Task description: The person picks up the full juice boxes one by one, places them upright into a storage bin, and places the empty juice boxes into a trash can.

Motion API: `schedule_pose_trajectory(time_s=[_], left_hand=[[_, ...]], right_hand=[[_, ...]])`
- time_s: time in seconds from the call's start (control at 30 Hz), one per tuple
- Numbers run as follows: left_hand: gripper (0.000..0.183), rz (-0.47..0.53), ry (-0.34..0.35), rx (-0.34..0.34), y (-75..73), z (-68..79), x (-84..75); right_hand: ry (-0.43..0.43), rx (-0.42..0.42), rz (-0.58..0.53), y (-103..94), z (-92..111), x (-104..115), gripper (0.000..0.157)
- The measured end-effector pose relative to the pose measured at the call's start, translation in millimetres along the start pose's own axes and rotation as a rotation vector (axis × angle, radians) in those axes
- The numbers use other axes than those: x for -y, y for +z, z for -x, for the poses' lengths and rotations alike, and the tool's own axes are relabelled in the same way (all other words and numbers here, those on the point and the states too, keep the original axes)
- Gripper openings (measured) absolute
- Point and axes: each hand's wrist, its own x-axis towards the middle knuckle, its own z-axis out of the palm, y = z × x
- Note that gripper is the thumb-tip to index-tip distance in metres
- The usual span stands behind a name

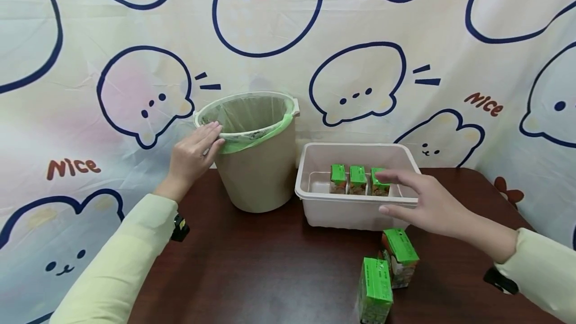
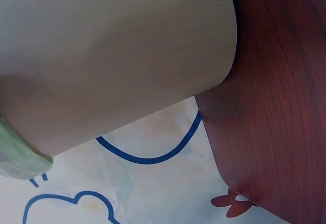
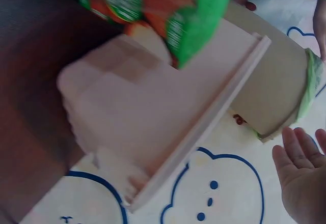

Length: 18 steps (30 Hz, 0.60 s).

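My left hand (image 1: 195,151) lies with extended fingers on the near left rim of a beige trash bin (image 1: 258,179), lined with a pale green bag (image 1: 258,143). In the left wrist view the bin's wall (image 2: 117,56) fills the upper left, and the hand is out of sight. Over the front right rim of a white plastic tub (image 1: 355,211), my right hand (image 1: 434,206) hovers with fingers spread, holding nothing; its fingers also show in the right wrist view. Three small green-topped cartons (image 1: 357,180) stand in a row inside the tub, the rightmost partly behind the fingers.
Two more green-topped cartons, a nearer one (image 1: 375,289) and a farther one (image 1: 400,256), stand on the dark wooden table (image 1: 252,269) before the tub. A cartoon-printed cloth (image 1: 265,24) hangs behind the bin and tub. The table's right edge curves at the back.
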Motion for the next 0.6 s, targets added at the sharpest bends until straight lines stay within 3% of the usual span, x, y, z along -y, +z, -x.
schedule_pose_trajectory(time_s=[0.3, 0.6], left_hand=[[0.037, -0.016, 0.015, 0.026, -0.1, -0.2, 2.5], [0.025, 0.022, -0.038, -0.017, 0.4, -0.9, -1.2]], right_hand=[[-0.014, 0.065, -0.037, 0.3, 35.0, -7.7, 0.063], [0.052, 0.155, -0.129, 7.0, 62.7, -23.5, 0.067]])
